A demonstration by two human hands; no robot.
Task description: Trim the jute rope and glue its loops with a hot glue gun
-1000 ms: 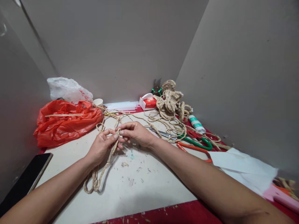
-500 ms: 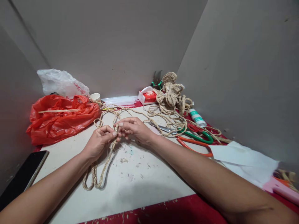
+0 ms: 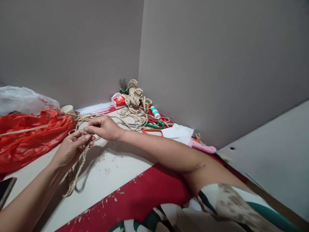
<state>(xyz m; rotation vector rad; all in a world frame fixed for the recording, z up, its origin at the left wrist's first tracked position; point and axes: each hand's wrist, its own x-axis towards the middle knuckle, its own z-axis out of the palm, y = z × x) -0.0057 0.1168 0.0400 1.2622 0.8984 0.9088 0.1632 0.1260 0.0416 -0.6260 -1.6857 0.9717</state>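
Note:
A length of braided straw-coloured cord [image 3: 83,158] passes between my two hands, its looped end hanging over the white board [image 3: 116,167]. My left hand [image 3: 73,145] pinches it between thumb and fingers. Right beside it, fingertips nearly touching, my right hand [image 3: 103,127] is closed on the same cord; the exact spot it grips is hidden behind the fingers. More of the cord trails from behind the hands toward the pile of coiled cord [image 3: 134,98] at the back.
At left lie a red plastic bag [image 3: 33,138] with a thin stick on it, a clear bag [image 3: 24,100] and a phone [image 3: 6,190]. Farther back are a paper cup [image 3: 68,109], white sticks [image 3: 94,109] and a red-white box [image 3: 118,101]. Scissors [image 3: 153,130], a glue tube [image 3: 155,112] and white paper [image 3: 178,133] lie right.
The camera view has swung to the right, so the scene sits farther left. Both hands keep their grip on the cord and remain close together.

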